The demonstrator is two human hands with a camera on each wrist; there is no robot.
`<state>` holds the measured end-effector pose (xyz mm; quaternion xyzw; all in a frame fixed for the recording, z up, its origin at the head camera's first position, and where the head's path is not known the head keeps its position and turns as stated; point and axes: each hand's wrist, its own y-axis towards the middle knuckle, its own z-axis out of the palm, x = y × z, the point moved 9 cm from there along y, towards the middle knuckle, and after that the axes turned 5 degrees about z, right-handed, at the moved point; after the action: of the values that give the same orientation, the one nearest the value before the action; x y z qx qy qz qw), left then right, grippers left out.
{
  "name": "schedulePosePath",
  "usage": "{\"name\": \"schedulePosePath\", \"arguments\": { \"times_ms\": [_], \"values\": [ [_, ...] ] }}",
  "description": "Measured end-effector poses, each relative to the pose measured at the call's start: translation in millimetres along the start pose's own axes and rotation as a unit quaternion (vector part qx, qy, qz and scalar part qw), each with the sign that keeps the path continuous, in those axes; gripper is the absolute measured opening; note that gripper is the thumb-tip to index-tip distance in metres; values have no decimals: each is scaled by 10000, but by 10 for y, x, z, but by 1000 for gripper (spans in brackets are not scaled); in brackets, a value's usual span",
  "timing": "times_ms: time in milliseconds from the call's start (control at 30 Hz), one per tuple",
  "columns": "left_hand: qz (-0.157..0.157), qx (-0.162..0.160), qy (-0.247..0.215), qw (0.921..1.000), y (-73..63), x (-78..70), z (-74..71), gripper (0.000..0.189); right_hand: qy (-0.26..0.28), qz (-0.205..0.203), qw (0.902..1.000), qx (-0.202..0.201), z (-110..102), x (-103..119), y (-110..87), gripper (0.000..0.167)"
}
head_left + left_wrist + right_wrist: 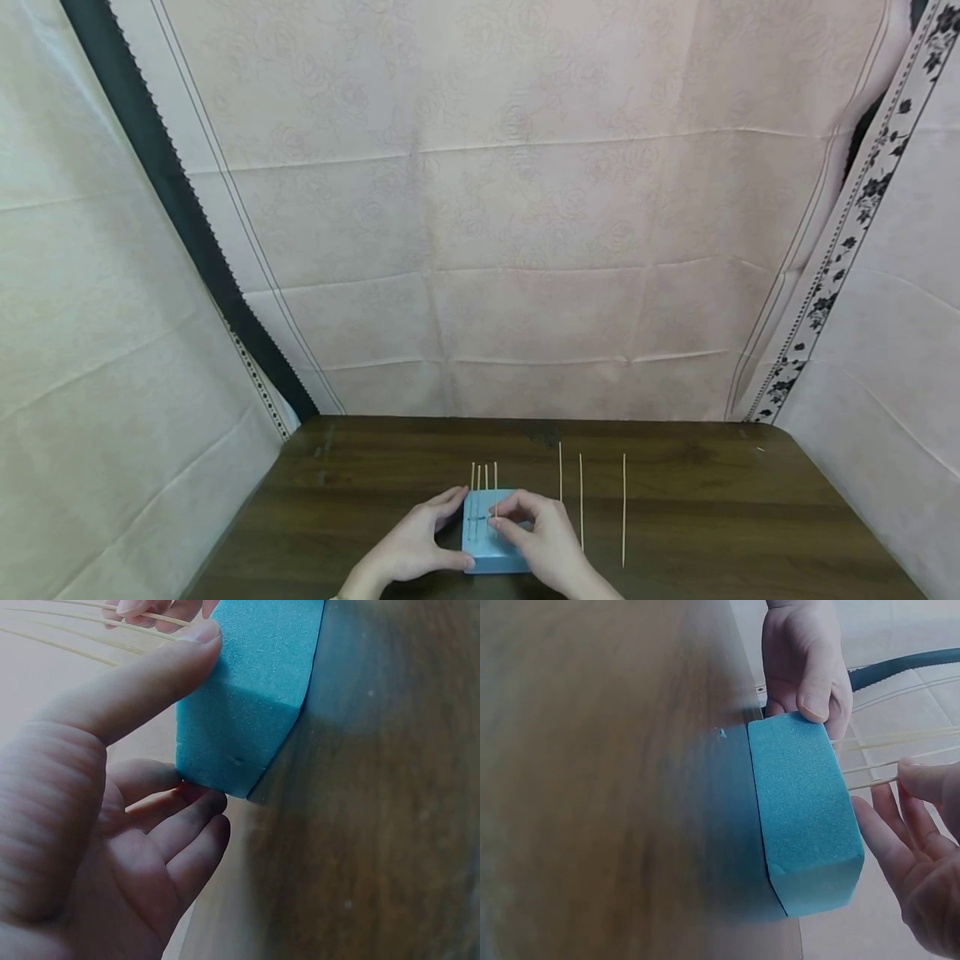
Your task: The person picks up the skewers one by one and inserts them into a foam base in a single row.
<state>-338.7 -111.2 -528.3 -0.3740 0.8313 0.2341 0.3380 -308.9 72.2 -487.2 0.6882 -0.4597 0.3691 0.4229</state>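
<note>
The left hand [412,542] grips the blue block [485,546] by its left side, thumb at the near corner. The block sits on the brown table [697,500]. The right hand [549,540] pinches one upright stick [496,482] over the block between thumb and forefinger. Three other sticks [479,477] stand to its left. Three loose sticks [581,500] lie to the right. A pale cloth [525,208] hangs behind the table

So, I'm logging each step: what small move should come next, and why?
Probably the right hand releasing its pinched, thin, pale wooden stick: it looks upright in the blue foam block, which the left hand holds, and three similar sticks lie nearby.
</note>
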Motion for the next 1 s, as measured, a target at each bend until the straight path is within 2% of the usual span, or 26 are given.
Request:
{"name": "schedulePosePath", "arguments": {
  "times_ms": [333, 467, 700, 1000],
  "values": [
    [-16, -14, 75, 10000, 0, 8, 10, 104, -56, -66, 9998, 164, 9, 12, 5, 5],
    [-7, 0, 30, 10000, 7, 14, 15, 103, -30, -101, 9998, 194, 10, 30, -6, 10],
    [56, 9, 4, 10000, 16, 0, 3, 103, -30, -119, 9996, 252, 16, 45, 4, 6],
    [-8, 19, -36, 10000, -3, -1, 3, 103, -24, -113, 9994, 312, 42, 19, 2, 7]
  ]
}}
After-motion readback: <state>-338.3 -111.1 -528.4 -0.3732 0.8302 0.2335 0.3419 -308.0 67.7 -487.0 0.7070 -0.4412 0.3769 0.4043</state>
